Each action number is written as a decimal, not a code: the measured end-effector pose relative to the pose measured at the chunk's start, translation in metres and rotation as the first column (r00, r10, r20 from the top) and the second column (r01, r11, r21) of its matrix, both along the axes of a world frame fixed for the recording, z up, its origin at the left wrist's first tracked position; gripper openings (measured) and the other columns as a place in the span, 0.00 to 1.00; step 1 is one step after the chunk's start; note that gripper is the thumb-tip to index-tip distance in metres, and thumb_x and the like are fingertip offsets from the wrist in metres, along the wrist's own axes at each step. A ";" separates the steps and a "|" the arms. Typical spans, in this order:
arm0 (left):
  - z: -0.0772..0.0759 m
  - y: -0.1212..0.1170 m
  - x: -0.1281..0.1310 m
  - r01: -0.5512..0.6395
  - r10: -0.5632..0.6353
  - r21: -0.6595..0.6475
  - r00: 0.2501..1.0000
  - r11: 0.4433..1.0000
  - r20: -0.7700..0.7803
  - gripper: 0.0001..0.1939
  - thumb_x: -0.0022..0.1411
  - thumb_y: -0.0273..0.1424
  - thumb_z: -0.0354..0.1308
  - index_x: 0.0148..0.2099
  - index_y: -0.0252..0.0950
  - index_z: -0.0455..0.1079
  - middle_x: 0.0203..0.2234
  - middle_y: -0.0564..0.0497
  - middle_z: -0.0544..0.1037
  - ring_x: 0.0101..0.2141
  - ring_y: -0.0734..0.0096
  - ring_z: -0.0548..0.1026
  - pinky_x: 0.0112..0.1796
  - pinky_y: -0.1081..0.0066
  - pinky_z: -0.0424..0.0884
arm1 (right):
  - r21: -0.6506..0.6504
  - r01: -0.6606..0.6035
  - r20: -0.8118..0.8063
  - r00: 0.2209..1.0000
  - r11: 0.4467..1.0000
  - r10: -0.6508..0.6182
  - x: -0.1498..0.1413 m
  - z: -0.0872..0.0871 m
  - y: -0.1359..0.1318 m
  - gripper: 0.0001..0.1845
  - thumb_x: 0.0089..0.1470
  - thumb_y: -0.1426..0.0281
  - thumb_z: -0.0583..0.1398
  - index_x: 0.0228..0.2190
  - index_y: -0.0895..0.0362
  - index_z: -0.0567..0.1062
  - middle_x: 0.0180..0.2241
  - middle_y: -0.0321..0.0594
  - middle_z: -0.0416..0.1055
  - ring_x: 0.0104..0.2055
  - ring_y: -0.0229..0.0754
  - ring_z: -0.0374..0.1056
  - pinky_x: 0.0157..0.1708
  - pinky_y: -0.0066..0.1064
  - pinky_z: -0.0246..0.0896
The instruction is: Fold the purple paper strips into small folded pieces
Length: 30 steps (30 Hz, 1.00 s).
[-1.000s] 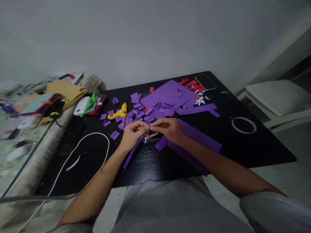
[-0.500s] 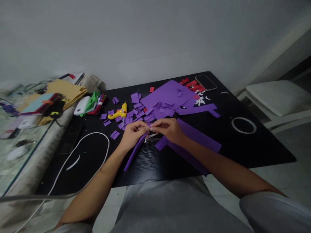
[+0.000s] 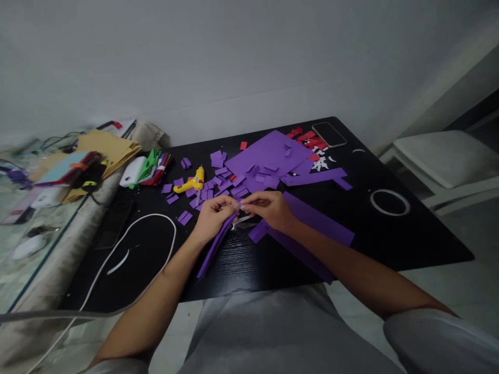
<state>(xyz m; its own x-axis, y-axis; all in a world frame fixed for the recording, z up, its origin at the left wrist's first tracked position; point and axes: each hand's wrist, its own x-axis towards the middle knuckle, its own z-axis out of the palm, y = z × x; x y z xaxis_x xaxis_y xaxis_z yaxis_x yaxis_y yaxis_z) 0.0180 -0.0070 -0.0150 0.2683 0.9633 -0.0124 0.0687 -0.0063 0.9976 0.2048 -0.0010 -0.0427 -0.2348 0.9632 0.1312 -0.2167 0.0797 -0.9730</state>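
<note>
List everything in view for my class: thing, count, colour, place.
held paper: count unclear, purple, front centre
purple pieces: many, centre
purple sheets: at least two, centre and right
red scraps: many, far right
white scraps: several, beside them
glue gun: one, yellow, left of centre
scissors: one, partly hidden, by hands
phone: one, dark, far corner
ring: one, white, right
cable: one, white, left
envelopes: several, tan, far left
clutter: mixed, left
table: one, black
chair: one, whitish, right
wall: grey, behind
left hand, right hand: fingertips together at held paper
forearms: two, bare
</note>
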 end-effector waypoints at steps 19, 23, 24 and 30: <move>0.001 -0.002 0.004 -0.065 0.067 0.049 0.997 0.997 -0.047 0.15 0.54 0.41 0.69 0.30 0.34 0.74 0.18 0.54 0.76 0.19 0.76 0.70 0.22 0.77 0.63 | -0.103 -0.115 -0.053 0.993 0.988 0.110 -0.002 0.000 -0.001 0.18 0.46 0.58 0.71 0.30 0.59 0.78 0.25 0.36 0.76 0.25 0.37 0.72 0.25 0.28 0.72; 0.002 -0.003 0.003 -0.036 0.038 0.037 0.997 0.999 -0.060 0.16 0.56 0.42 0.68 0.31 0.34 0.74 0.19 0.54 0.75 0.19 0.76 0.69 0.23 0.76 0.62 | -0.091 -0.141 -0.066 0.989 0.986 0.135 -0.002 0.002 -0.001 0.18 0.47 0.58 0.71 0.30 0.59 0.77 0.24 0.35 0.75 0.24 0.35 0.71 0.25 0.27 0.72; 0.003 -0.003 0.002 -0.028 0.031 0.043 0.997 0.999 -0.069 0.16 0.57 0.43 0.67 0.31 0.34 0.74 0.19 0.54 0.75 0.20 0.76 0.68 0.23 0.76 0.62 | -0.089 -0.146 -0.063 0.988 0.985 0.141 -0.001 0.002 -0.002 0.18 0.47 0.58 0.71 0.30 0.59 0.77 0.24 0.35 0.75 0.23 0.35 0.71 0.26 0.28 0.72; 0.003 -0.004 0.000 -0.061 0.072 0.118 0.993 0.991 -0.091 0.15 0.59 0.42 0.66 0.31 0.34 0.74 0.20 0.56 0.70 0.21 0.78 0.62 0.25 0.76 0.58 | -0.116 -0.156 -0.055 0.987 0.981 0.150 -0.001 0.006 -0.003 0.18 0.47 0.58 0.71 0.30 0.59 0.77 0.23 0.34 0.75 0.24 0.36 0.72 0.27 0.28 0.73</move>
<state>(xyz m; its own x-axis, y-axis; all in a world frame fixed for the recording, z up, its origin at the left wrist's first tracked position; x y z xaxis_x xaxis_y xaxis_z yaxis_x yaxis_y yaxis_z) 0.0179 -0.0107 -0.0123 0.2063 0.9755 0.0769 0.1673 -0.1126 0.9794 0.2034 -0.0041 -0.0370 -0.3771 0.9256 0.0315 -0.2618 -0.0739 -0.9623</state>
